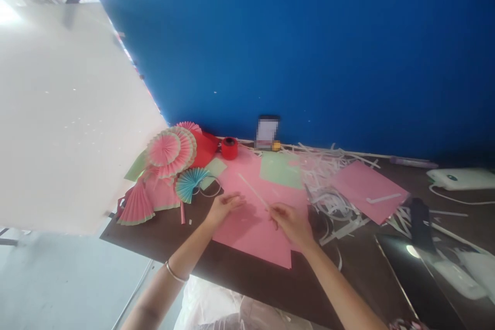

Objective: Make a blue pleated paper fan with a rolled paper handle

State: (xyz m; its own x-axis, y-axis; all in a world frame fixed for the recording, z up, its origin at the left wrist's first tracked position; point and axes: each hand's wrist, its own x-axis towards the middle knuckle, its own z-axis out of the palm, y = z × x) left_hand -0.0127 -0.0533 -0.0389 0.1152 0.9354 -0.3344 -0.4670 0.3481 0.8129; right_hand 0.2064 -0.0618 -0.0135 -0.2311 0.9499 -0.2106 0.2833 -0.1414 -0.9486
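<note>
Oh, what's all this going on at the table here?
A person sits over large pink paper sheets. Their right hand pinches one end of a thin whitish strip; their left hand, seemingly holding nothing, is over the paper nearby. Pleated pink paper fans and a pleated blue paper fan are to the left, and loose white strips lie tangled to the right.

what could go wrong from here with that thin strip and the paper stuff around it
The right hand grips the thin white strip near one end, so it might bend or slip. If dropped to the right, it could get lost among the tangled pale strips. The pink fan sits close to the left end of the table, so a bump might knock it off.
</note>
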